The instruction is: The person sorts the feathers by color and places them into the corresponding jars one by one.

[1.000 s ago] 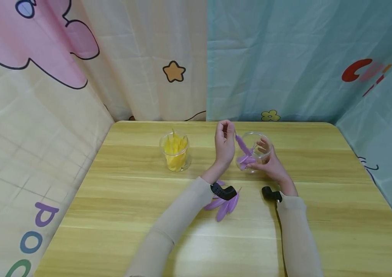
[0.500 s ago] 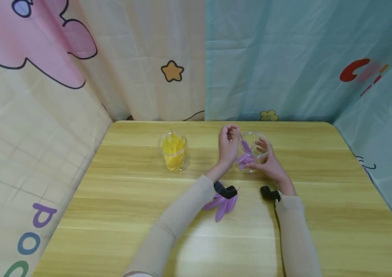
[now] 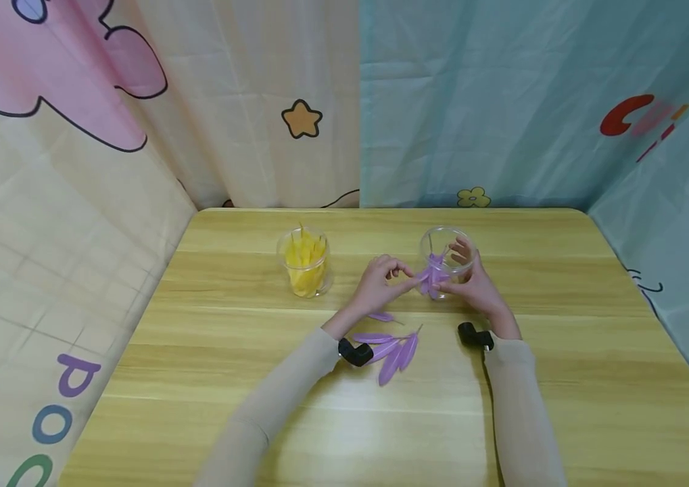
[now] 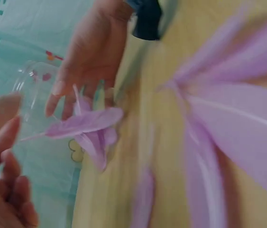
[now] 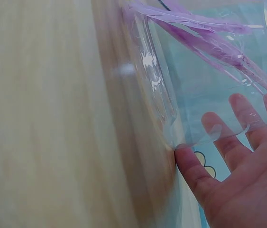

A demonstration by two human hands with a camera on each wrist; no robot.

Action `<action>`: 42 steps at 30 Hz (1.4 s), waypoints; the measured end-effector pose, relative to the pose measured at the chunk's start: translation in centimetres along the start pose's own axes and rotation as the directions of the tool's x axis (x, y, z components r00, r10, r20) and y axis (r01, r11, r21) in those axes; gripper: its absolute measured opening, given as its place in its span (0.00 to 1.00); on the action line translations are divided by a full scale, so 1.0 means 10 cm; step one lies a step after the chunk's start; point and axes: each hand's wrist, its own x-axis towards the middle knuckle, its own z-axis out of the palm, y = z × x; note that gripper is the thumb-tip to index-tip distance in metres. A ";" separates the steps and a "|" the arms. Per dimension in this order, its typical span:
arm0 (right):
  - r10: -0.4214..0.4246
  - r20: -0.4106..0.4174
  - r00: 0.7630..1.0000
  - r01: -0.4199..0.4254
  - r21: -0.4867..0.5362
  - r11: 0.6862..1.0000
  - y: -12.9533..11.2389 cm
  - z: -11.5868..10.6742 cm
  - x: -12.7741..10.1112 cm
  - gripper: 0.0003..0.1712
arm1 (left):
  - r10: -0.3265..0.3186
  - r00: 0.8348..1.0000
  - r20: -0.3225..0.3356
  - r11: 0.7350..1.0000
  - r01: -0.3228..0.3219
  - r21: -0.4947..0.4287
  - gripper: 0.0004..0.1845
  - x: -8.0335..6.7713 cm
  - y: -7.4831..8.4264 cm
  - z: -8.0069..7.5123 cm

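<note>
A clear plastic cup (image 3: 455, 269) stands at the right back of the table with several purple feathers (image 3: 433, 279) inside. My right hand (image 3: 472, 287) holds it from the right, thumb at the front and fingers around the far side; the right wrist view shows those fingers (image 5: 225, 137) against the clear wall. Just left of the cup is my left hand (image 3: 381, 283), its thumb stretched toward it. Nothing shows between the left thumb and fingers (image 4: 14, 175) in the left wrist view. More purple feathers (image 3: 389, 365) lie fanned out on the table in front.
Another clear cup (image 3: 308, 279), filled with yellow feathers (image 3: 304, 253), stands farther left on the wooden table (image 3: 228, 379). One purple feather (image 3: 383, 316) lies apart near my left wrist. Printed curtains (image 3: 478, 101) hang behind the table and along both sides.
The purple feather pinched in my left hand went down into the cup and was let go. The left hand then drew back left and toward me. My right hand stays on the cup.
</note>
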 end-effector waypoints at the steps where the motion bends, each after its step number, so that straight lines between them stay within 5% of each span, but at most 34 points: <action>1: 0.006 -0.003 1.000 -0.006 -0.002 1.000 -0.03 0.00 0.00 0.58 | 0.000 0.997 0.073 0.998 -0.004 0.064 0.10 -0.04 -0.01 -0.02; 4: 0.011 0.001 1.000 -0.011 0.000 1.000 -0.15 0.02 -0.01 0.57 | -0.021 0.963 0.269 0.972 -0.044 0.231 0.12 -0.15 -0.04 -0.06; 7: 0.014 0.002 1.000 -0.014 0.003 1.000 -0.26 0.05 -0.03 0.56 | -0.049 0.925 0.377 0.934 -0.091 0.345 0.12 -0.23 -0.08 -0.07; 24: 0.019 0.004 1.000 -0.019 -0.001 1.000 -0.19 0.02 -0.02 0.57 | 0.006 0.861 0.508 0.827 -0.289 0.482 0.10 -0.22 -0.20 -0.03; 30: 0.029 0.004 1.000 -0.029 -0.011 1.000 -0.33 0.06 -0.04 0.55 | -0.001 0.873 0.487 0.841 -0.263 0.473 0.10 -0.25 -0.23 0.00; 37: 0.038 -0.001 0.999 -0.038 -0.015 0.999 -0.32 0.07 -0.05 0.54 | -0.022 0.926 0.376 0.958 -0.087 0.272 0.09 -0.17 -0.14 -0.05; 42: 0.042 0.000 0.999 -0.042 -0.023 0.999 -0.30 0.06 -0.07 0.55 | 0.010 0.968 0.253 0.998 -0.024 0.053 0.07 -0.01 -0.03 -0.07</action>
